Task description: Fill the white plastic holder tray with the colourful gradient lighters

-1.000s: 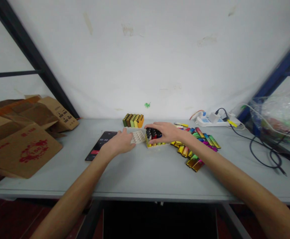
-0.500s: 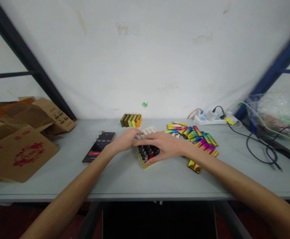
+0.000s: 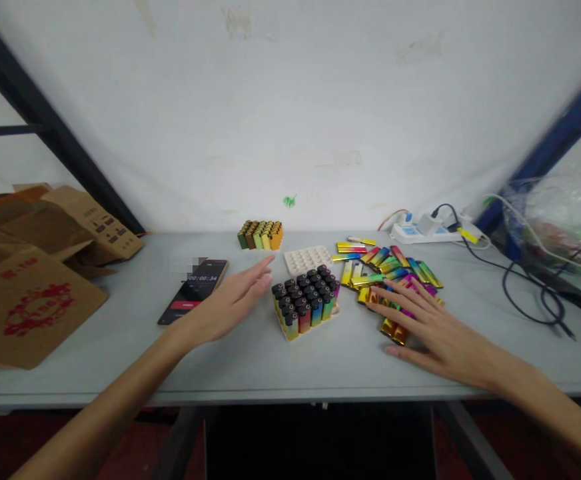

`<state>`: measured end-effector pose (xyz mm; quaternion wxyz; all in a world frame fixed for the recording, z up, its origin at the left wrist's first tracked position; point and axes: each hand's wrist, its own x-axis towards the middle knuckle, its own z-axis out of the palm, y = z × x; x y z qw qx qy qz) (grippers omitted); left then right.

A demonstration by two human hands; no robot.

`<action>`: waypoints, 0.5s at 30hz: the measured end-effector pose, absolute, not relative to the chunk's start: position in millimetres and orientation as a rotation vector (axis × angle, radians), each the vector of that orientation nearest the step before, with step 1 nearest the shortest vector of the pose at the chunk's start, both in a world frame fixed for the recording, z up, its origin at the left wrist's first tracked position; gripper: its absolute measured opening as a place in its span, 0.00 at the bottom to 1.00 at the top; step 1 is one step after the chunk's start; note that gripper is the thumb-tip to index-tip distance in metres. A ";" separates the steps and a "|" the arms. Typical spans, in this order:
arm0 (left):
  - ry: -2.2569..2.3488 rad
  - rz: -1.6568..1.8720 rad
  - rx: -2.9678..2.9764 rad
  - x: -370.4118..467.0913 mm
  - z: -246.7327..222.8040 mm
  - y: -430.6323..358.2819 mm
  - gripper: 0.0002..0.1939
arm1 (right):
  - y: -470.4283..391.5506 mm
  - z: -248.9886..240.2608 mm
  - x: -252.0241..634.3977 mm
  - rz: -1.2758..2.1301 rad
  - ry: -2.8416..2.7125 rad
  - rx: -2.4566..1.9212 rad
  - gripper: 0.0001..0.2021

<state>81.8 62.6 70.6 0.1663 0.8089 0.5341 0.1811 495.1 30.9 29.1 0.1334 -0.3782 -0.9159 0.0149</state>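
White wall (image 3: 290, 100), scuffed in spots, takes up the back. Pale grey surface (image 3: 250, 367) runs along below it. Brown cardboard (image 3: 45, 293), bent and folded, red print on the near panel, sits at far left. Crumpled clear plastic (image 3: 565, 213) at far right.

2 bare hands above the surface. Right hand (image 3: 445, 337): fingers spread open, reaching over the near right part of a loose pile of shiny multicoloured tubes (image 3: 390, 267); no grip visible, can't tell if fingertips touch. Left hand (image 3: 228, 300): fingers extended and together, nothing held, just beside the phone, pointing toward the middle; thumb hidden.

Block of black-topped tubes (image 3: 308, 300) stands upright in rows on a pale base, between the 2 hands, apart from both. Multicoloured pile lies flat and jumbled to its right.

White power strip (image 3: 413, 233) with plugs in it, back right near the wall. Phone (image 3: 193, 290) lies face up at left, timer at 00:00:34. Pale tray with round cups (image 3: 308, 259) lies just behind the block. Smaller green-to-orange cluster (image 3: 259, 235) stands upright farther back, near the wall. Green mark (image 3: 289, 201) on the wall above it, slightly right.
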 end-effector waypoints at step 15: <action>1.339 0.659 2.170 126.6 37.2 46.3 0.59 | 110.1 21.3 436.2 -0.281 -2.621 -1.156 0.26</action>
